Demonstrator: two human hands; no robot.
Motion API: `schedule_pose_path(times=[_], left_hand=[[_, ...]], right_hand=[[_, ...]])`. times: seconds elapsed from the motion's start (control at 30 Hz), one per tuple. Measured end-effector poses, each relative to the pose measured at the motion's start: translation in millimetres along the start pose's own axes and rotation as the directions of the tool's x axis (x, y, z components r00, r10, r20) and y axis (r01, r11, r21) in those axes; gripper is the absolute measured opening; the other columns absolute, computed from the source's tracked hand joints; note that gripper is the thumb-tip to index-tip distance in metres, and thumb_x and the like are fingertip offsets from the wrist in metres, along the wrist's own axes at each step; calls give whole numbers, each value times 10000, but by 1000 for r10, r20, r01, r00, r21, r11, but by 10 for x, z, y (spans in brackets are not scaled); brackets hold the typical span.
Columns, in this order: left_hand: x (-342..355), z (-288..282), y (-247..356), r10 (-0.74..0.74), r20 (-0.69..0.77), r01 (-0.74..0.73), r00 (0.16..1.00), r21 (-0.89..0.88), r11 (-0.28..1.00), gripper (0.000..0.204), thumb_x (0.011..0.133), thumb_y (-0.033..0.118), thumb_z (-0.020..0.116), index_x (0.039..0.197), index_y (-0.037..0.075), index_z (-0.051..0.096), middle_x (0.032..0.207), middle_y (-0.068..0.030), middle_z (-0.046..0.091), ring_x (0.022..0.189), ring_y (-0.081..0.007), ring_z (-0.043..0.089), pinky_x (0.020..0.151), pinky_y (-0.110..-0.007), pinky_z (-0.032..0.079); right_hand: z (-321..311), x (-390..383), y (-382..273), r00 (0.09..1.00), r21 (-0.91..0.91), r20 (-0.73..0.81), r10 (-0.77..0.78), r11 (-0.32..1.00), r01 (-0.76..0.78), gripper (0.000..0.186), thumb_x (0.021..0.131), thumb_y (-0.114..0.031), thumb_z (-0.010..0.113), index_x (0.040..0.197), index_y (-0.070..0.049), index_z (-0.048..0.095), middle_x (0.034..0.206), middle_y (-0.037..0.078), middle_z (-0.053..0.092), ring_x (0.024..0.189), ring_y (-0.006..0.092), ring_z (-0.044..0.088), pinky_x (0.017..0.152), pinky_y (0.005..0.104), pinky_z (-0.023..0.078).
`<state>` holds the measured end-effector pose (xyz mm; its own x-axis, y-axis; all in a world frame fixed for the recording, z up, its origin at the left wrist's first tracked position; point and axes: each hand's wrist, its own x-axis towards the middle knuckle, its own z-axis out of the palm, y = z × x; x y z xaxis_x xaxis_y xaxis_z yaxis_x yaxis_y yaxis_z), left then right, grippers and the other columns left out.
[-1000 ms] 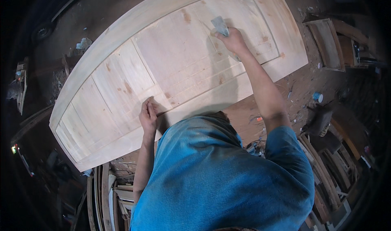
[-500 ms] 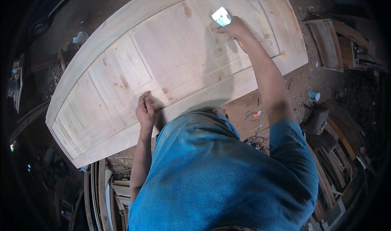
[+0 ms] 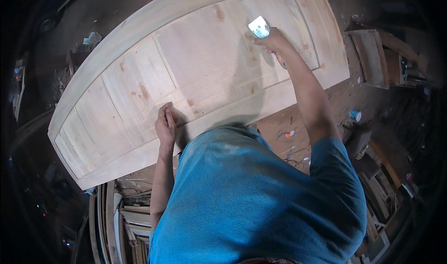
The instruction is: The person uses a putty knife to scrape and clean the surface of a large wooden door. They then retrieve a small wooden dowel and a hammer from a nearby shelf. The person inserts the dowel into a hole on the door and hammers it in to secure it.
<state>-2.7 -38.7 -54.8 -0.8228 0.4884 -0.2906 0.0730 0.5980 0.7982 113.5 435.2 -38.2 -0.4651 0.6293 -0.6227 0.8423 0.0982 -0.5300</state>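
Note:
A broad pale wooden door panel [image 3: 195,54] with a curved far edge lies in front of me, marked with several brown filler patches. My right hand [image 3: 274,41] grips a putty knife [image 3: 259,27] over the panel's right part. Its bright blade carries dark smudges and points to the far left, and a bit of orange handle shows below the palm. Near the panel's front edge, my left hand [image 3: 166,123] is held with the fingers pressed together. Whether anything small sits between those fingers is hidden.
Wooden frames [image 3: 370,56] lean at the right. A blue and white can [image 3: 355,115] stands on the brown littered floor [image 3: 284,124]. Stacked wood strips [image 3: 109,222] fill the lower left, and more scrap timber [image 3: 379,185] lies at the lower right.
My right hand with the putty knife has come slightly nearer to me over the panel. The left hand stays almost in place. The whole view has shifted a little.

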Motion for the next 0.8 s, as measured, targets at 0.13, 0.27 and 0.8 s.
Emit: schedule_pose_path(times=[0.13, 0.27, 0.8], left_hand=[[-11, -4, 146, -25, -24, 27, 999, 103, 994, 262, 1072, 144, 466, 1256, 61, 633, 680, -67, 640, 566, -154, 609, 546, -315, 480], [-15, 101, -10, 33, -128, -16, 991, 134, 991, 267, 1065, 175, 470, 1239, 90, 654, 651, -70, 615, 556, -174, 609, 545, -334, 472], [24, 202, 14, 72, -199, -23, 977, 241, 970, 250, 1068, 192, 481, 1212, 106, 666, 762, -138, 706, 614, -256, 681, 572, -371, 501]], right_hand=[[31, -130, 243, 981, 50, 3, -193, 980, 193, 463, 882, -255, 750, 1244, -7, 601, 938, 106, 659, 754, 202, 595, 680, 343, 487], [-11, -386, 277, 988, 75, 24, -152, 986, 150, 584, 1001, -384, 571, 1468, -44, 485, 1253, 177, 654, 1133, 288, 626, 983, 381, 472], [-355, -216, 97, 788, -708, 290, -544, 432, 559, 560, 975, -527, 593, 1502, -372, 483, 1087, 115, 563, 1135, 303, 566, 954, 447, 523]])
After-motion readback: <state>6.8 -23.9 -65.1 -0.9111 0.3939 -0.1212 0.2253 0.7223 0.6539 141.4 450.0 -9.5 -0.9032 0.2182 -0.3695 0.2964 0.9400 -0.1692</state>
